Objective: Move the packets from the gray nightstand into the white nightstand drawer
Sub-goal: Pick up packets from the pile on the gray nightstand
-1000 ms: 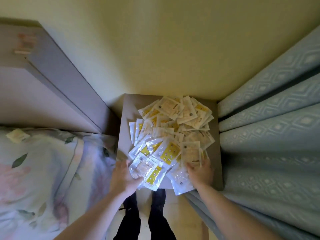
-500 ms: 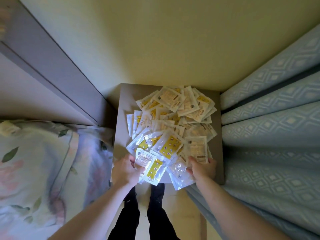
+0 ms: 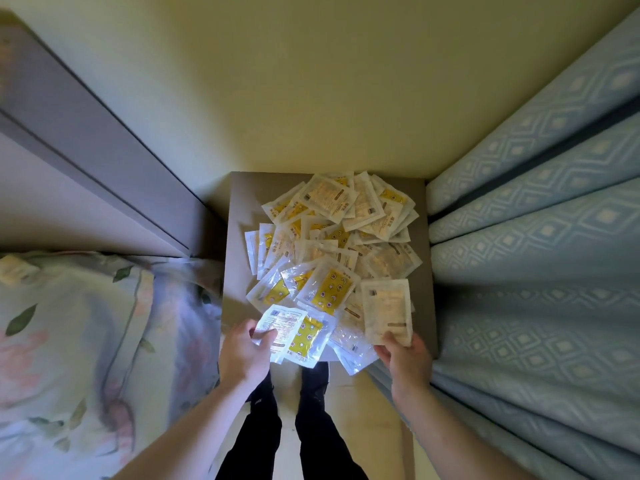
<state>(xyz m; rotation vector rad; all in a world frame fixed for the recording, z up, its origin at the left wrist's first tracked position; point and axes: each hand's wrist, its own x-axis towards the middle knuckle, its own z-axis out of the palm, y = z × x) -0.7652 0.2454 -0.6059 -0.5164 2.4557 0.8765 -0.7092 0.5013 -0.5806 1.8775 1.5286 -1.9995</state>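
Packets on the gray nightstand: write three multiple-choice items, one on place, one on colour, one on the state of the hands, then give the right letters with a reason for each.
1. Where does the pile of packets lie?
A. on the gray nightstand
B. on the bed
C. on the floor

2. What colour is the printed panel on the packet with stars?
A. red
B. yellow
C. green

3. What are the hands doing?
A. both hang empty
B. only the left hand holds a packet
C. each grips a packet

Key: 1 A, the pile covers the nightstand top between the floral bedding and the blue curtain. 2 B, its star panel is yellow. 3 C, the left hand pinches a bright white packet and the right hand holds a pale packet by its lower edge.
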